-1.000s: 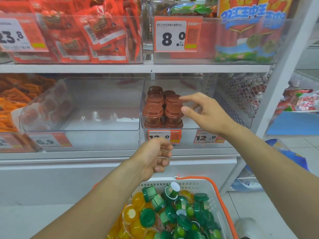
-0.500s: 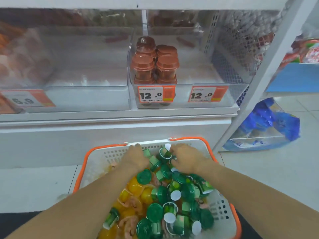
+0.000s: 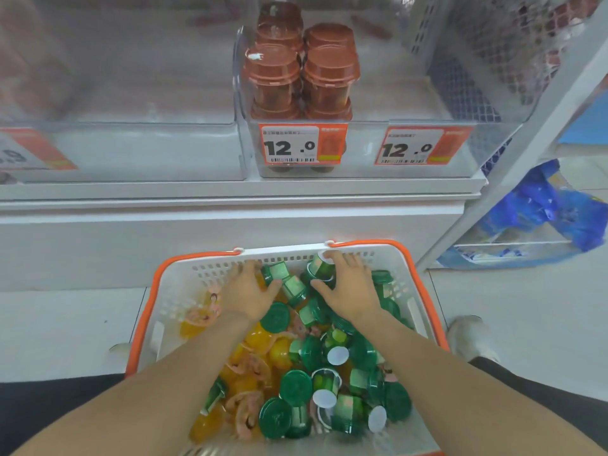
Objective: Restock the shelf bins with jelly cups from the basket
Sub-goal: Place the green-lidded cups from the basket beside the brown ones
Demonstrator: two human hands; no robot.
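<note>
Green-lidded jelly cups fill the orange-rimmed basket. This looks like the picking step: right hand curls round one green cup; left hand reaches among others, grip unclear. Next, lift to the shelf bin.

Basket: white perforated plastic, matt, with a smooth orange plastic rim. Inside the basket, green jelly cups: glossy translucent plastic, ribbed lids, some with white matt foil-like seals; orange jelly cups beside them on the left: clear glossy plastic. Above the basket, shelf bin: clear, smooth, reflective plastic; brown cups in it: glossy plastic with moulded lids. Price tags on the bin front: printed paper behind a glossy sleeve. Shelf edge under the bin: white, smooth, satin finish; material not determinable.
</note>
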